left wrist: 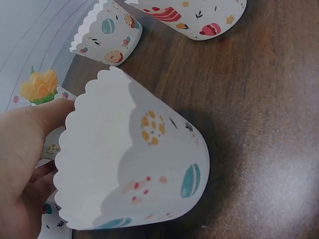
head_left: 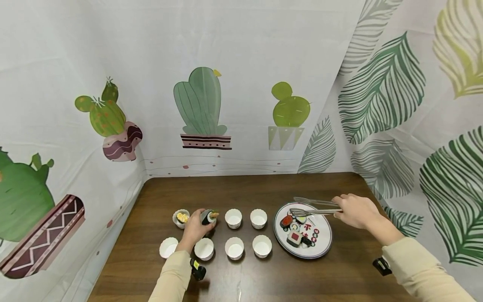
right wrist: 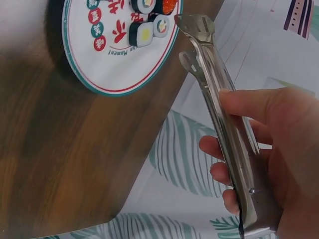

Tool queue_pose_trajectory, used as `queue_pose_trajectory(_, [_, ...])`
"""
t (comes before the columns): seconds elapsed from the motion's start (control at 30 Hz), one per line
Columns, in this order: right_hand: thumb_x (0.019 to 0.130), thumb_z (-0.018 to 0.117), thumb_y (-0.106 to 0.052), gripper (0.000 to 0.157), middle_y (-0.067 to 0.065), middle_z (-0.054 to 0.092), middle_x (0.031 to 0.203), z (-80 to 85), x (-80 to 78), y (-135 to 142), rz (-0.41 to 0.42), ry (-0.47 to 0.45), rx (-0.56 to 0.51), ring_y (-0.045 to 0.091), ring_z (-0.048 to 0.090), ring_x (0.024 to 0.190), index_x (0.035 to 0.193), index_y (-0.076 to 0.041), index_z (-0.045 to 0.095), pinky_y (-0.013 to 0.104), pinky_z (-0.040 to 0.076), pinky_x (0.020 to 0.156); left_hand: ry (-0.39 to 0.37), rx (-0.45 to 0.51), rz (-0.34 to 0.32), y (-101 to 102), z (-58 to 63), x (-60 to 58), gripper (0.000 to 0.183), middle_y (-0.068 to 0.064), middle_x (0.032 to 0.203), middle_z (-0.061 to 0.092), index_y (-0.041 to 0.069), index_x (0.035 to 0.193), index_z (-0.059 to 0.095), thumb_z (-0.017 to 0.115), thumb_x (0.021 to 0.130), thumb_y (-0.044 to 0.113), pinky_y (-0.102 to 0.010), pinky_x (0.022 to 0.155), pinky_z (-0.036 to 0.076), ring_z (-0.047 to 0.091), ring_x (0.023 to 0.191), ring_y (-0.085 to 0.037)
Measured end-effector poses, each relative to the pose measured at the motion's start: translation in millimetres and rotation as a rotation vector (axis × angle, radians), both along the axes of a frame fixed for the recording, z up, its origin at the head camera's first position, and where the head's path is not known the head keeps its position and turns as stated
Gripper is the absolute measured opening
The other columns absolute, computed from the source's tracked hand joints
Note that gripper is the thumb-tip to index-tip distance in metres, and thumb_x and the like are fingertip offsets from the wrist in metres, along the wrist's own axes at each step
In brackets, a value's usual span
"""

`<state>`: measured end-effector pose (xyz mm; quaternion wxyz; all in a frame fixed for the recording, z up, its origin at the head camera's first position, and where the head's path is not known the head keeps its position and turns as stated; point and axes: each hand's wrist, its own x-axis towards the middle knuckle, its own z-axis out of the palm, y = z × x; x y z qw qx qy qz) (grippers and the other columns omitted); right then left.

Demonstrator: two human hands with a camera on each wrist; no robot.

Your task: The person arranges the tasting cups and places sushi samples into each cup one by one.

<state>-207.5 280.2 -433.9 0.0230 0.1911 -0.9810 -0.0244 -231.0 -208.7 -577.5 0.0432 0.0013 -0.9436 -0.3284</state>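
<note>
In the head view my left hand [head_left: 196, 228] is at the second cup of the back row, fingers and thumb curled round it. In the left wrist view that white patterned paper cup [left wrist: 53, 145] shows between thumb and fingers, with an orange-and-green topping [left wrist: 40, 85] above it. A dark-and-white sushi piece [head_left: 207, 217] shows beside the fingers. My right hand [head_left: 358, 211] grips metal tongs [right wrist: 224, 114], their arms spread apart, tips above the round plate [head_left: 320, 245]. Several sushi pieces [head_left: 294, 238] lie on that plate, one with a red-orange top.
White scalloped cups stand in two rows, including a near-row cup [head_left: 204, 249] by my left wrist and a back-row cup [head_left: 258, 218]. The far-left cup [head_left: 176, 222] holds yellow bits [head_left: 183, 217]. Printed cloth [head_left: 245, 163] hangs behind the brown table [head_left: 294, 281].
</note>
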Motion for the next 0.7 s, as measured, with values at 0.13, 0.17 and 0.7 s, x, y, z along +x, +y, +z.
queue_pose_trajectory(0.13, [0.075, 0.067, -0.028, 0.037, 0.009, 0.065, 0.092, -1.3, 2.1, 4, -0.005, -0.013, 0.005, 0.032, 0.062, 0.085, 0.105, -0.007, 0.064, 0.045, 0.047, 0.056, 0.012, -0.009, -0.001, 0, -0.4, -0.2, 0.064, -0.021, 0.116, 0.058, -0.003, 0.121, 0.051, 0.078, 0.070, 0.025, -0.048, 0.089, 0.043, 0.055, 0.107, -0.036])
queue_pose_trajectory(0.17, [0.075, 0.067, -0.028, 0.036, 0.009, 0.065, 0.092, -2.0, 2.5, 5, -0.005, -0.018, 0.006, 0.032, 0.062, 0.085, 0.105, -0.007, 0.064, 0.045, 0.047, 0.055, 0.012, -0.010, -0.003, 0, -0.4, -0.1, 0.064, -0.022, 0.116, 0.058, -0.003, 0.121, 0.051, 0.078, 0.071, 0.025, -0.048, 0.089, 0.043, 0.055, 0.107, -0.036])
queue_pose_trajectory(0.7, [0.071, 0.069, -0.026, 0.029, 0.005, 0.062, 0.079, -16.5, 2.8, 8, 0.027, -0.002, 0.041, 0.029, 0.062, 0.073, 0.094, -0.009, 0.065, 0.044, 0.045, 0.052, 0.014, -0.006, -0.004, 0, -1.2, 0.7, 0.064, -0.022, 0.115, 0.057, -0.003, 0.121, 0.050, 0.078, 0.071, 0.024, -0.048, 0.087, 0.044, 0.055, 0.106, -0.036])
